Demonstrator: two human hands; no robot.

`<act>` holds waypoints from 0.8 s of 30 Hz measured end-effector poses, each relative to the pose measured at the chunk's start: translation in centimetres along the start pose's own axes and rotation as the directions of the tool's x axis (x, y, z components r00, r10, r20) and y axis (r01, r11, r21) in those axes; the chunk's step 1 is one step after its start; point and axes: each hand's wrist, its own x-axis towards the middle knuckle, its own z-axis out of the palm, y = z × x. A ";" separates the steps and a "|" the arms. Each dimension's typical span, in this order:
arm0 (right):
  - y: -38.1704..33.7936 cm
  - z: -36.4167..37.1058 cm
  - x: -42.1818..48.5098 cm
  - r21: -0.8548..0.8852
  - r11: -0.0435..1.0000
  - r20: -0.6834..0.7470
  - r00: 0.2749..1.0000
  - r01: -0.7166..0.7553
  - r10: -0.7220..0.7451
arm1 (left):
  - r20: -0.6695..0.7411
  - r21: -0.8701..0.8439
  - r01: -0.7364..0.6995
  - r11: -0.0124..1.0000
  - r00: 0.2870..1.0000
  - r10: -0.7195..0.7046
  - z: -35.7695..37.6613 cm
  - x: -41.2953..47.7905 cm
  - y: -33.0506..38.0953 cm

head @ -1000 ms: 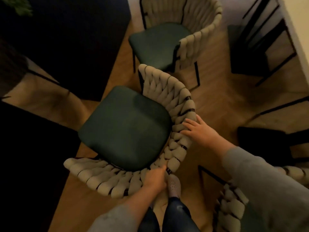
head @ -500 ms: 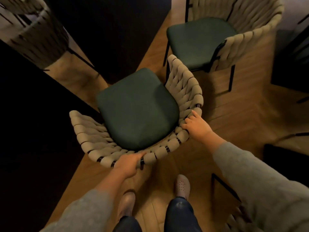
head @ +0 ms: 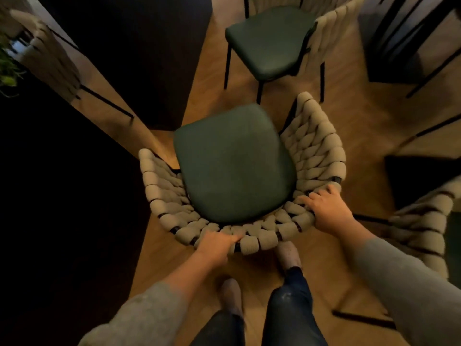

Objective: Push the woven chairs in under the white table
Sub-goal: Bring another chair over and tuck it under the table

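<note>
- Floor (head: 349, 136): warm wood boards, filling the middle and right of the frame.
- Dark slab (head: 62, 221): covers the lower left, with another dark block at upper centre; it is too dim to tell what either is.
- Chair (head: 234, 166): centre of the frame, on the floor. It has a green seat, and a pale woven back curves from the left, round the bottom, to the right. Its open front points toward the upper left, close to the slab's edge; whether any part is underneath cannot be told.
- Second chair (head: 269, 38): upper centre, same make, on black legs, apart from the first.
- Third chair (head: 421, 226): right edge, only part of the woven back shows.
- Fourth chair (head: 50, 58): upper left, blurred weave.
- Black frame (head: 404, 38): upper right, thin bars.
- Legs (head: 289, 308): dark jeans, bottom centre, just behind the chair.
- Right hand (head: 326, 211): grey-sleeved, fingers curled over the back's rim at lower right, gripping it.
- Left hand (head: 214, 245): clasps the rim at the bottom of the curve.
- Shoes (head: 288, 255): pale, one nearly under the rim.
- Plant (head: 6, 68): green leaves, left edge.
</note>
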 end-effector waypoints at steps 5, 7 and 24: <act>-4.5 3.2 -7.1 0.075 0.992 0.126 0.988 -0.103 0.093 | 0.134 0.175 -0.156 0.972 0.982 0.133 2.2 -2.5 -1.0; -6.4 3.4 -9.6 0.097 0.987 0.196 0.974 -0.131 0.110 | 0.189 0.219 -0.225 0.949 0.964 0.184 2.4 -3.0 -1.3; -3.0 5.0 -8.6 0.120 0.952 0.332 0.915 -0.283 0.230 | 0.289 0.440 -0.484 0.756 0.874 0.391 -7.1 7.3 -4.4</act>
